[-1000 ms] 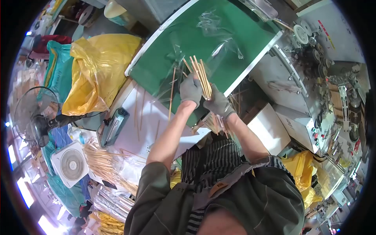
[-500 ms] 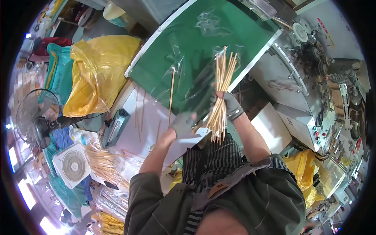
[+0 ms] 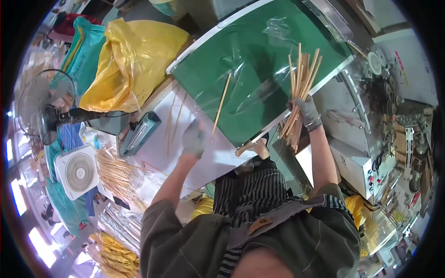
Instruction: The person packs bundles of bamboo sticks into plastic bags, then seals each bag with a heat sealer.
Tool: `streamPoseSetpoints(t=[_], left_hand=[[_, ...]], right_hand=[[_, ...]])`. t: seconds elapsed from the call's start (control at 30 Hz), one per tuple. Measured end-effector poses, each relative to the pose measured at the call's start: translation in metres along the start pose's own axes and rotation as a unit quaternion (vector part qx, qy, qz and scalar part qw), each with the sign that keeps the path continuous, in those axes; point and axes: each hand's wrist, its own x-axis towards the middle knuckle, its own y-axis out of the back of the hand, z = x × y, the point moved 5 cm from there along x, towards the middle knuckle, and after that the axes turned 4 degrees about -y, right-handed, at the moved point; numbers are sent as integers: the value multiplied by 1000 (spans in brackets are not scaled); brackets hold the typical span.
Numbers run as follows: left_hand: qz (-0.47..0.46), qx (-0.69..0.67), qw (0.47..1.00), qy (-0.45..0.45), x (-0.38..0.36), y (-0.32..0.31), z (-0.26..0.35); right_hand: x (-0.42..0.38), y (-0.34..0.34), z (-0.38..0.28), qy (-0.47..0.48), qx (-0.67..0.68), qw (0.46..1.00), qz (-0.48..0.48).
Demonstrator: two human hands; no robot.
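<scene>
My right hand (image 3: pixel 307 112), in a grey glove, is wrapped round a bundle of thin wooden sticks (image 3: pixel 306 76) at the right edge of the green work surface (image 3: pixel 204 88). The sticks stand on a slant and fan out at the top. My left hand (image 3: pixel 193 138), also gloved, is over the white tabletop (image 3: pixel 185 167) near a few loose sticks (image 3: pixel 177 116). Motion blurs its fingers. A single stick (image 3: pixel 221 106) lies across the edge between the green and white surfaces, with its upper end by clear plastic film (image 3: pixel 236 74).
A teal sealer-like device (image 3: pixel 140 133) sits on the left, beside a large yellow bag (image 3: pixel 134 60). More sticks (image 3: pixel 118 173) are piled next to a white box fan (image 3: pixel 79 171). A control box with buttons (image 3: pixel 350 162) stands to the right.
The camera view has shifted. My right hand has carried the stick bundle to the right, farther past the green surface's edge. My left hand has moved left, away from the bundle.
</scene>
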Motion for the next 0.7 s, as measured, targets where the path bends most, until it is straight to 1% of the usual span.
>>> streamPoseSetpoints(t=[0.03, 0.07, 0.1, 0.13, 0.17, 0.2, 0.23, 0.27, 0.3, 0.33, 0.37, 0.4, 0.47, 0.5, 0.57, 0.6, 0.67, 0.7], left_hand=[[-68, -37, 996, 31, 33, -7, 26], [-58, 41, 997, -36, 51, -13, 52], [-47, 119, 987, -102, 61, -20, 77], [-1, 104, 987, -119, 71, -10, 104], [43, 92, 986, -136, 77, -3, 124], [-26, -85, 994, -65, 84, -19, 120], [-93, -257, 962, 7, 89, -40, 115], [-155, -417, 892, 77, 91, -52, 118], [-215, -494, 834, 117, 85, -61, 127], [-270, -566, 763, 154, 77, -66, 140], [-246, -650, 696, 181, 75, -80, 140], [-254, -651, 692, 182, 73, -81, 135], [-274, -653, 680, 189, 67, -62, 133], [-236, -682, 665, 192, 65, -49, 136], [-168, -694, 676, 183, 73, -34, 123], [-132, -699, 680, 178, 80, -27, 117], [27, -718, 678, 157, 98, -9, 107], [2, -715, 686, 138, 97, 0, 106]], right_hand=[[-5, -18, -2, 5, 15, 998, -59], [-14, -36, -2, -10, 53, 995, -87], [-24, -51, -3, -45, 53, 990, -119], [-35, -64, -5, -80, 55, 984, -151], [-46, -77, -5, -89, 69, 976, -187], [-54, -89, -4, -98, 87, 966, -224], [-54, -92, 10, -97, 84, 957, -261], [-63, -103, 14, -118, 117, 944, -286], [-68, -110, 23, -152, 102, 935, -303], [-73, -119, 28, -185, 86, 925, -319], [-76, -127, 29, -193, 89, 923, -320], [-81, -128, 23, -191, 81, 923, -324], [-84, -128, 22, -181, 22, 921, -344], [-90, -134, 20, -193, 54, 902, -382], [-98, -147, 13, -209, 117, 856, -458], [-96, -146, 19, -193, 96, 868, -447], [-102, -149, 11, -189, 61, 887, -417], [-101, -146, 15, -185, 62, 889, -414]])
